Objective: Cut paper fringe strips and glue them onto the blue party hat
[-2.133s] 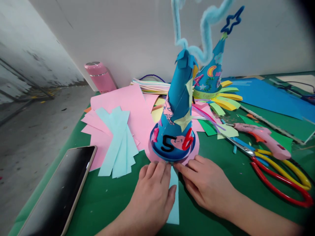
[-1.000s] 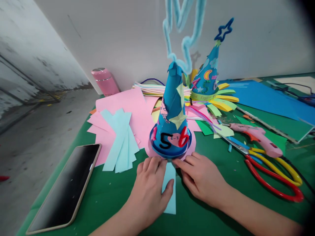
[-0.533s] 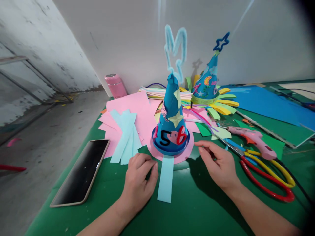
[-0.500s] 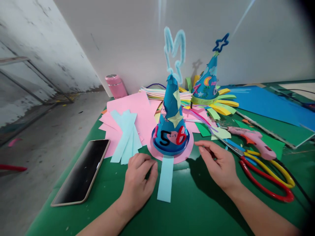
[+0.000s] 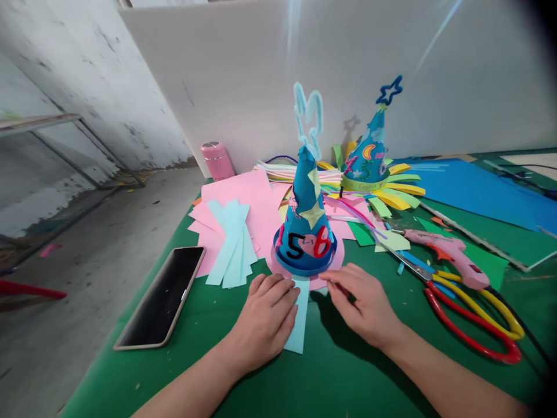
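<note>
A blue paper cone hat (image 5: 303, 200) with black and red numerals stands upright on a pink paper disc (image 5: 342, 255). From the disc's near edge a light blue paper strip (image 5: 299, 325) runs toward me. My left hand (image 5: 270, 316) is over the strip's left side near the disc, its fingers bent and together; anything beneath them is hidden. My right hand (image 5: 363, 302) is at the disc's near right edge, thumb and forefinger drawn together; whether something thin is between them cannot be made out.
Light blue strips (image 5: 232, 244) lie on pink paper (image 5: 243, 194), beside a phone (image 5: 163, 296). Scissors (image 5: 474, 313) and a pink glue gun (image 5: 452, 252) lie right. Behind stand a second cone hat (image 5: 368, 151) and a pink bottle (image 5: 218, 162).
My left hand has moved right and now covers part of the strip. My right hand has come left to the disc's edge. The view has shifted slightly.
</note>
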`<move>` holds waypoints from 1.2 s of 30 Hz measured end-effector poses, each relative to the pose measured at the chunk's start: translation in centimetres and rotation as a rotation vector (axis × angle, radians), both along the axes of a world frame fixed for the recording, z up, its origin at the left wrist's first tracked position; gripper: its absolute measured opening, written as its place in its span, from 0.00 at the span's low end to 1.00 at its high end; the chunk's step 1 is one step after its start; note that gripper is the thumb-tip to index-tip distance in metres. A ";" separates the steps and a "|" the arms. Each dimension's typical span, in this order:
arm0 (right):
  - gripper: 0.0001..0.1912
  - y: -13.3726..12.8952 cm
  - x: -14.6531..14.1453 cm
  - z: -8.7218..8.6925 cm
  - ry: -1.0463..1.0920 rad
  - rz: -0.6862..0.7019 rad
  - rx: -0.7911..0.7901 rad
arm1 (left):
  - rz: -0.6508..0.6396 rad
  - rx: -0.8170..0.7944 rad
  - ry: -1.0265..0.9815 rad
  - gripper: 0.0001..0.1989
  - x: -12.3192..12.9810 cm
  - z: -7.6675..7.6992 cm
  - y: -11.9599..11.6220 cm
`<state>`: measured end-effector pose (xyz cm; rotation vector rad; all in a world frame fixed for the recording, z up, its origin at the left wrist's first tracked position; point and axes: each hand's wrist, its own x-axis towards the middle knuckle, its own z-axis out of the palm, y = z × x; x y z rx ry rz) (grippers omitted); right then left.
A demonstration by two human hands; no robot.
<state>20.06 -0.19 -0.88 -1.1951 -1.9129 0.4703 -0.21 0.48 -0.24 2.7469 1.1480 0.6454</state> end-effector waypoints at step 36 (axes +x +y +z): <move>0.06 0.8 0.1 -0.6 0.229 -0.185 -0.290 | 0.036 -0.156 0.014 0.15 -0.1 -1.0 1.1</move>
